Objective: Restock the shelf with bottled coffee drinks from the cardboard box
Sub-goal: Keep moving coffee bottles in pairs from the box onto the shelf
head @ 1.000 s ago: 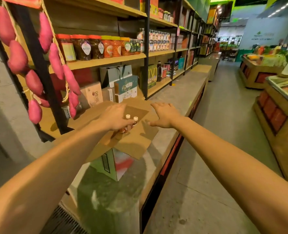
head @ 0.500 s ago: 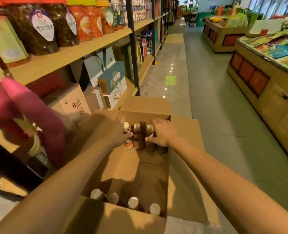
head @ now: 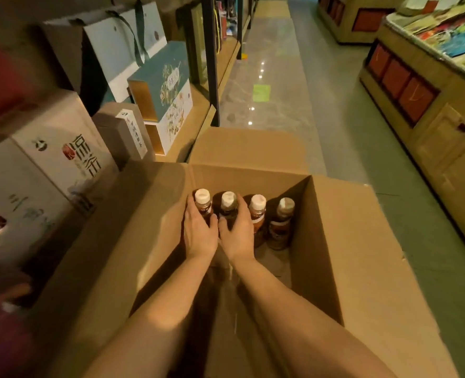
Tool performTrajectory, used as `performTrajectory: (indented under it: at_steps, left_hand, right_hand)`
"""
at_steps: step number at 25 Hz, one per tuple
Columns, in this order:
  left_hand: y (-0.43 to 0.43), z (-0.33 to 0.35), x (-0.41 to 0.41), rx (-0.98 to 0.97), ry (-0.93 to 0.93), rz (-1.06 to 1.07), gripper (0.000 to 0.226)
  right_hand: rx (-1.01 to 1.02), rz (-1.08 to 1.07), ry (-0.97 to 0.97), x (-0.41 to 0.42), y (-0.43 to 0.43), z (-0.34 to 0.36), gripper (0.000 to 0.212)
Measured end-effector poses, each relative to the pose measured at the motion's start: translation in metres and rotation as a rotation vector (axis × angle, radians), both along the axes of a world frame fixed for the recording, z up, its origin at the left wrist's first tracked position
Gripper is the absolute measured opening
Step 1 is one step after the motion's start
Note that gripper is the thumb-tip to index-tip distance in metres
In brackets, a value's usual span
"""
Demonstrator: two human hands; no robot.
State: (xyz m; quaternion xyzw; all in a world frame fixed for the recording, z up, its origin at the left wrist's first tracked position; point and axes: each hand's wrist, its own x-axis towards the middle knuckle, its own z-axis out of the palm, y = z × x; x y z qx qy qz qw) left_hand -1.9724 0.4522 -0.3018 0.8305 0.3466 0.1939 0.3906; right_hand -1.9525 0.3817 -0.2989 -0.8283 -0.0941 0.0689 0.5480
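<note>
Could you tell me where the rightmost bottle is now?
The rightmost bottle stands upright inside the cardboard box, against its far wall, right of both hands, untouched.

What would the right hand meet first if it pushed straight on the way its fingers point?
The right hand is already wrapped on the second white-capped brown bottle. Straight ahead comes that bottle, then probably the brown cardboard box's far wall, though depth is unclear.

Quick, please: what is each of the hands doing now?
Left hand: closed around the leftmost bottle.
Right hand: closed around the second bottle.
</note>
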Motion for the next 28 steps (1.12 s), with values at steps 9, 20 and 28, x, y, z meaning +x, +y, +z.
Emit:
performTrajectory:
  at_steps: [9, 20, 28]
  left_hand:
    - [0.008, -0.046, 0.031, -0.042, -0.187, 0.102, 0.058]
    - [0.002, -0.033, 0.025, -0.34, -0.245, 0.19, 0.034]
    - [-0.02, 0.06, -0.028, -0.222, -0.301, 0.07, 0.038]
  right_hand:
    - [0.14, -0.158, 0.01, 0.022, 0.026, -0.039, 0.046]
    - [0.152, -0.145, 0.033, 0.024, 0.022, -0.041, 0.029]
    - [0.233, -0.059, -0.089, -0.01, -0.005, 0.049, 0.036]
